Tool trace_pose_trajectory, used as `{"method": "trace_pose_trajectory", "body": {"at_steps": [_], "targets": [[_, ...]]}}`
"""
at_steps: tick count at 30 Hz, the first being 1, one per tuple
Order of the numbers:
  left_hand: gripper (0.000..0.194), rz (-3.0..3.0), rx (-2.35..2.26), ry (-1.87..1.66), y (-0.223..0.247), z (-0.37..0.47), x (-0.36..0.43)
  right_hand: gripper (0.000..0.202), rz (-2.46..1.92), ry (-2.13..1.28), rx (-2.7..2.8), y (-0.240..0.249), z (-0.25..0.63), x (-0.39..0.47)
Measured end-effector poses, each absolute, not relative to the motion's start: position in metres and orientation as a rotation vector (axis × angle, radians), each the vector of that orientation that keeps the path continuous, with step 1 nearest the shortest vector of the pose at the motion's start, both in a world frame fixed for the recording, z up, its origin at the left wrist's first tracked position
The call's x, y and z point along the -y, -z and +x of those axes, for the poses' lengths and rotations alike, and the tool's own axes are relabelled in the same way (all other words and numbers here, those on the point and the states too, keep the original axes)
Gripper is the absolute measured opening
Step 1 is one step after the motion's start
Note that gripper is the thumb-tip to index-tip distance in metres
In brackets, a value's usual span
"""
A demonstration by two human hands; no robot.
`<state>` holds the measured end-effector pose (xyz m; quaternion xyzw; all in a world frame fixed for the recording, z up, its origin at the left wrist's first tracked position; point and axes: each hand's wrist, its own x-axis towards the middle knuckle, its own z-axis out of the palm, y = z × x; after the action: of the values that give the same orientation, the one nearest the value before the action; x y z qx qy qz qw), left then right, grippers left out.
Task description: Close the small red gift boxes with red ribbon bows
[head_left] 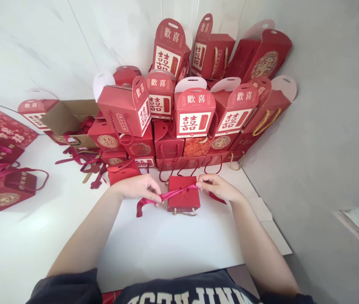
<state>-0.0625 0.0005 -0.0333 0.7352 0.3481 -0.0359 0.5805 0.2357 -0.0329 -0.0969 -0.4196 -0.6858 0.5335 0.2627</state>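
Note:
A small red box [184, 202] sits on the white table in front of me, with a gold cord at its near edge. Across its top runs a crimson ribbon [171, 194], crossed or knotted near the middle. My left hand [146, 188] pinches the ribbon left of the box, and a loose tail hangs beyond the fingers. On the other side, my right hand [214, 185] pinches the ribbon at the box's right edge; its other tail lies on the table below that hand.
Stacked red gift boxes [195, 118] stand behind the work spot against the wall. An open cardboard box [68, 116] with ribbons is at back left. More red boxes [6, 190] stand at far left. A grey wall [309, 139] rises on the right.

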Motion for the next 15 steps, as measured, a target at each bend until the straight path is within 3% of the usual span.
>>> {"method": "trace_pose_trajectory", "body": {"at_steps": [7, 15], "targets": [[0.007, 1.83, -0.52, -0.15, 0.027, -0.052, -0.005, 0.039, -1.094, -1.47, 1.842, 0.097, 0.228, 0.032], [0.019, 1.489, -0.565, -0.175, 0.041, -0.034, -0.013, 0.038, -1.058, -1.475, 1.812, 0.102, 0.228, 0.029]]}}
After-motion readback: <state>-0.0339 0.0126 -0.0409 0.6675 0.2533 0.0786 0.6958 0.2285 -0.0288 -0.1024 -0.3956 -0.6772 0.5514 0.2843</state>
